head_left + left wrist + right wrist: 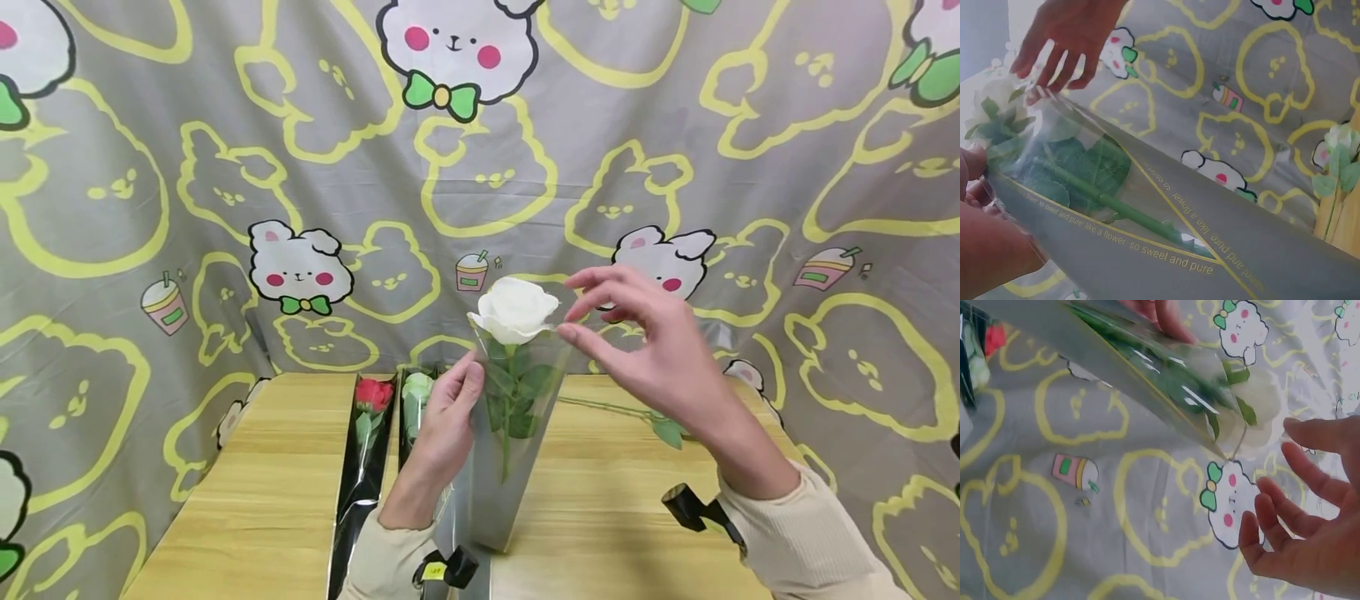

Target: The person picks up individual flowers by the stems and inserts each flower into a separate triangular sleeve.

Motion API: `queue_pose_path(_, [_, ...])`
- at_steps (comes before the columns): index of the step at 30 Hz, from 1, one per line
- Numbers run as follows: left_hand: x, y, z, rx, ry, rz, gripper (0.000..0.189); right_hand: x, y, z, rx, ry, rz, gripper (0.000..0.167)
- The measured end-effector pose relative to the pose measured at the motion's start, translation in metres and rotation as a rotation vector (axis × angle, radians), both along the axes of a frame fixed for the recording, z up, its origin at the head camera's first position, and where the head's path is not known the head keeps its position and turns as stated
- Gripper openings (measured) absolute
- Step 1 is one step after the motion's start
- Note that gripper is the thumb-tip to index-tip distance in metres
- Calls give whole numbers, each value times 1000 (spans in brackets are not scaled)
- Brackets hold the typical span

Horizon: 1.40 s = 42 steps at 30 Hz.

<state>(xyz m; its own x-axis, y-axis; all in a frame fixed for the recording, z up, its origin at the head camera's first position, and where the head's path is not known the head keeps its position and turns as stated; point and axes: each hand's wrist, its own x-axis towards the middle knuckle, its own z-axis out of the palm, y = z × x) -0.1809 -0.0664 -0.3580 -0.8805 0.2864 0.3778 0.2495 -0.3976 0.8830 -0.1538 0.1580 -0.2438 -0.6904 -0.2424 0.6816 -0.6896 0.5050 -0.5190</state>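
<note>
A white rose (pixel 517 310) with green leaves and stem stands inside a tapered wrapping sleeve (pixel 495 508), grey with a see-through front and gold lettering. Its bloom rises just above the sleeve's mouth. My left hand (pixel 448 417) grips the sleeve's left edge near the top, thumb in front. Beside the bloom, at the upper right corner of the sleeve, is my right hand (pixel 660 342). Its fingers are loosely bent and spread, with a gap between thumb and fingertips. In the right wrist view those fingers (pixel 1272 519) hold nothing.
On the wooden table (pixel 247 483), a wrapped red rose (pixel 373 393) and a wrapped pale green rose (pixel 417 388) lie left of the sleeve. A loose green stem (pixel 611 406) with leaves lies at the back right. A patterned curtain (pixel 360 192) hangs behind.
</note>
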Motion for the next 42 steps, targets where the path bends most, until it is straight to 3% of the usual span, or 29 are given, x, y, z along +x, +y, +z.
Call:
queue_pose_path(3, [0,1,-1,18,-45,10,74,-1,-4,-9,91,87,-13,15])
queue_pose_path(7, [-1,3,-1,48,-57,27,70,-6,-12,-17,167,82,-32,15])
queue_pose_path(16, [-2,7,0,58,-70,38,55,-11,-24,-21,114,-1,-24,18])
queue_pose_path(24, [1,8,0,124,-115,-77,55,-12,-21,-27,70,-26,46,13])
queue_pose_path(33, [2,8,-3,63,-104,-62,52,-15,-20,-31,-10,-84,104,11])
queue_pose_path(39, [2,11,-2,-104,0,93,39,-16,-23,-34,5,-97,5,7])
queue_pose_path(42, [4,13,-2,-144,23,94,42,-16,-23,-36,-10,-79,17,7])
